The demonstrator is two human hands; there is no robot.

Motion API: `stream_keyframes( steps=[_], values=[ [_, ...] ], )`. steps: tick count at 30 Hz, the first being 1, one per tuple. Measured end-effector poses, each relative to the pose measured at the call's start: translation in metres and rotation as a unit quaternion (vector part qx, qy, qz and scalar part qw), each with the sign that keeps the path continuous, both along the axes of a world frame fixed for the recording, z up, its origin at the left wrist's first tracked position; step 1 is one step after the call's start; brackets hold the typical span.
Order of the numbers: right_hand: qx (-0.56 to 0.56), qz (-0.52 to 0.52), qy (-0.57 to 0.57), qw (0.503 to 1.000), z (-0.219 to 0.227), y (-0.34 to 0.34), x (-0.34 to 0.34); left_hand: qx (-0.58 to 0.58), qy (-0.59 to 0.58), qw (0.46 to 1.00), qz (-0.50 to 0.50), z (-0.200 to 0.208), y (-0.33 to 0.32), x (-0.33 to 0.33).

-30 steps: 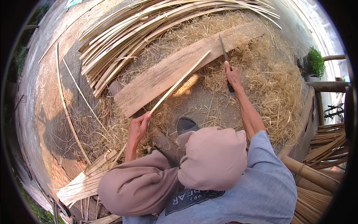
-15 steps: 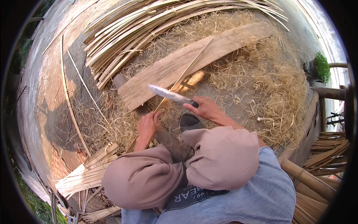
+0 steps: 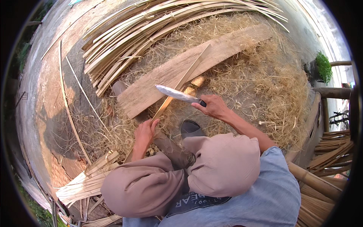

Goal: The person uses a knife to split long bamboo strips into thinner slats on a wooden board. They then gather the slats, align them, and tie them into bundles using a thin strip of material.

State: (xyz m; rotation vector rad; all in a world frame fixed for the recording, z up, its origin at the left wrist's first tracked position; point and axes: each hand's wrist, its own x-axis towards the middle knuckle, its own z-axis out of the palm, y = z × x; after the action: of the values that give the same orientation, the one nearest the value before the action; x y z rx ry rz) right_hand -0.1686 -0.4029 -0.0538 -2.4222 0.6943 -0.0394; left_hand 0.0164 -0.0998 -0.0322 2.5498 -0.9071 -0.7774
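My left hand [image 3: 145,132] is closed round the near end of a thin bamboo strip [image 3: 162,109]. The strip slants away to the right, its far part over a wide wooden plank [image 3: 166,77]. In my right hand [image 3: 213,107] is a knife [image 3: 176,94], gripped by its dark handle. Its long pale blade points left and crosses the strip, a little in front of the plank; whether the edge touches the strip I cannot tell.
Beyond the plank lies a large pile of split strips [image 3: 124,41]. Curly shavings [image 3: 264,90] cover the ground. More strips [image 3: 85,178] lie at the lower left, near two loose ones. A bamboo pole [image 3: 315,179] and a bundle [image 3: 334,149] are at the right.
The strip has swung a little and shows its broader face. My left hand has moved slightly left and down; the knife has shifted slightly right. The whole view has tilted a little too.
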Motion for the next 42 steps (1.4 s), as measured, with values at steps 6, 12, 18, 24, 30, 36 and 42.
stream_keyframes(
  steps=[6,12,18,24,30,36,42],
  values=[
    [0.035,-0.313,-0.026,0.949,-0.004,-0.159,-0.009,-0.002,0.091,0.996,-0.019,0.004,-0.004,0.013],
    [0.038,-0.056,0.066,0.996,0.001,-0.012,0.006,0.002,0.317,0.948,0.034,-0.005,0.000,0.036],
    [0.040,-0.187,0.046,0.981,0.019,-0.084,0.031,-0.006,0.300,0.954,0.024,-0.004,0.000,0.034],
    [0.008,-0.083,0.068,0.994,-0.009,-0.043,0.006,0.008,0.289,0.957,0.020,-0.003,0.013,0.028],
    [0.023,-0.227,0.049,0.972,0.003,-0.117,-0.014,-0.036,0.053,0.998,-0.026,-0.006,0.003,-0.004],
    [-0.027,0.036,0.040,0.998,0.027,0.008,-0.015,-0.003,-0.095,0.995,-0.013,-0.012,0.019,-0.022],
    [0.037,-0.361,-0.002,0.932,0.013,-0.163,-0.044,0.024,-0.120,0.990,-0.072,-0.010,0.013,-0.026]
  ],
)
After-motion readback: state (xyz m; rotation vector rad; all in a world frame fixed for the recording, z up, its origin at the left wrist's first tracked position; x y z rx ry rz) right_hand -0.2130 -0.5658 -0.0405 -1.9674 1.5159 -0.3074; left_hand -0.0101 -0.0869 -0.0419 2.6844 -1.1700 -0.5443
